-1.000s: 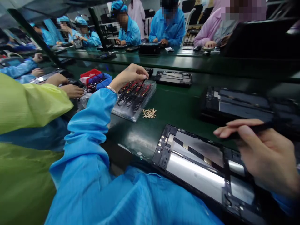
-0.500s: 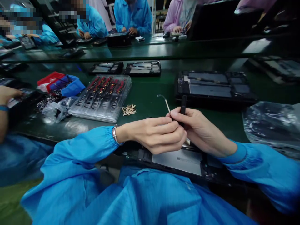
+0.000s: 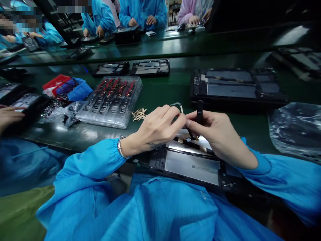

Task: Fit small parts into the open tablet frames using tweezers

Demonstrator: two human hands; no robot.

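Observation:
My left hand [image 3: 160,125] is closed, its fingertips pinching a thin flex cable [image 3: 181,109] that has a pale strip and a dark curled end. My right hand [image 3: 220,137] is closed round a black stick-like tool [image 3: 200,110], which stands up between thumb and fingers. Its thumb and fingertip meet the cable beside my left fingertips, partly hiding it. Under both hands lies an opened tablet-like device [image 3: 192,167] with a silver panel, close to my lap. The cable's dark lower part hangs just above this device; whether they touch, I cannot tell.
Left of my hands are a clear plastic tray [image 3: 102,118] of small parts, cream strips [image 3: 139,114], and red [image 3: 54,83] and blue bins [image 3: 80,90]. Stacked devices [image 3: 233,88] stand beyond; a clear plastic bag [image 3: 296,129] lies right. A co-worker's hand [image 3: 11,117] is far left.
My left hand has lifted and turned, fingers now bent over the cable. The cable has shifted slightly right, and more of the device shows beneath. The view has shifted a little.

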